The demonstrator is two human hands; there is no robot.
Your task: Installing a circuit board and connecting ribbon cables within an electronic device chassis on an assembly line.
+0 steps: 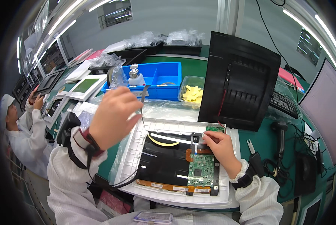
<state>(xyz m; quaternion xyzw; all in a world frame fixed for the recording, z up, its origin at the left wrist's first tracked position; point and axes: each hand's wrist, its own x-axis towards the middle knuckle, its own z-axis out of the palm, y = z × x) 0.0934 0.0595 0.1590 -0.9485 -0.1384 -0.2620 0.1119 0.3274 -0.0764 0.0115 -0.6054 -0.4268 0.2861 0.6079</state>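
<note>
My left hand is raised over the left side of a white display housing, its fingers curled at a thin dark strip that stands up in the air. My right hand rests at the upper right of the black panel, thumb and index finger close together beside a small black part. What lies between those fingertips is hidden. Just below sits a green circuit board with orange flex film around it. A curved yellow strip lies on the panel.
A black back cover stands upright behind the housing. Behind are a blue divided bin with a pump bottle and a tub of yellow pieces. Tweezers, a scanner and cables lie right. A co-worker works left.
</note>
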